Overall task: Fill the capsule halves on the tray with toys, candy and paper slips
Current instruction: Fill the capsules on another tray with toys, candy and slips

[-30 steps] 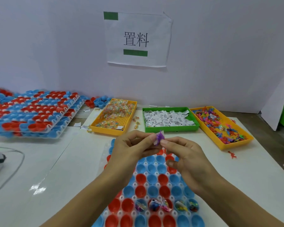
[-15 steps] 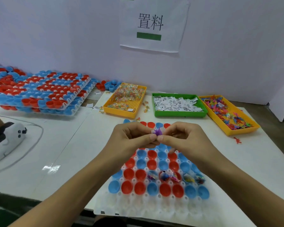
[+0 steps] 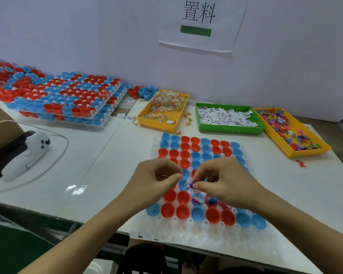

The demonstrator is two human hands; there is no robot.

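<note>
1. The hands have dropped from chest height to just above the capsule tray (image 3: pixel 145 232), now apart.
2. The right hand (image 3: pixel 224 180) alone pinches the purple toy (image 3: pixel 191 185); the left hand (image 3: pixel 156 177), fingers curled, holds nothing.
3. The toy looks ready to drop into a capsule half (image 3: pixel 183 183).

A clear plastic tray (image 3: pixel 188 228) of red and blue capsule halves (image 3: pixel 183 211) lies at the white table's (image 3: pixel 99 155) near edge. Behind it sit three bins: a yellow plastic bin of wrapped candy (image 3: pixel 145 118) at left, a green plastic bin of paper slips (image 3: pixel 230 129) in the middle, a yellow plastic bin of small toys (image 3: pixel 281 143) at right. Stacked trays of capsule halves (image 3: pixel 63 101) lie far left, against the wall.
</note>
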